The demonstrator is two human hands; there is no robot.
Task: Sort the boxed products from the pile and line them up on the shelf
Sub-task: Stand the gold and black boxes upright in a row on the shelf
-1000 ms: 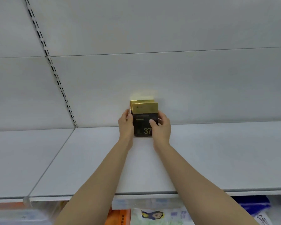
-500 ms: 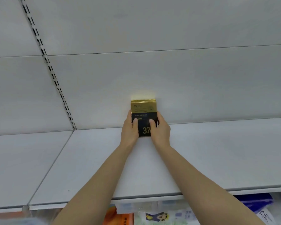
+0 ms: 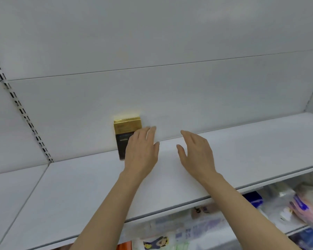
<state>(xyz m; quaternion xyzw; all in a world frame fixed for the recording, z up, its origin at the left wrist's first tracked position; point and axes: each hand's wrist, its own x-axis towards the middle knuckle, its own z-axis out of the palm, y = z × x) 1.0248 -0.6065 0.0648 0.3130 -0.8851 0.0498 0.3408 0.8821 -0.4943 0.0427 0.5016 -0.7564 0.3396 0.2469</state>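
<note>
Boxes (image 3: 127, 131) stand upright on the shelf (image 3: 242, 150), one behind the other, hard against the back panel (image 3: 170, 96). I note the slotted upright (image 3: 23, 112) well left of them. Left hand (image 3: 142, 152) sits in front of the boxes, covering their right lower part; right hand (image 3: 196, 154) is to its right, apart, over the shelf. Packaged goods (image 3: 287, 202) lie on the level below.
</note>
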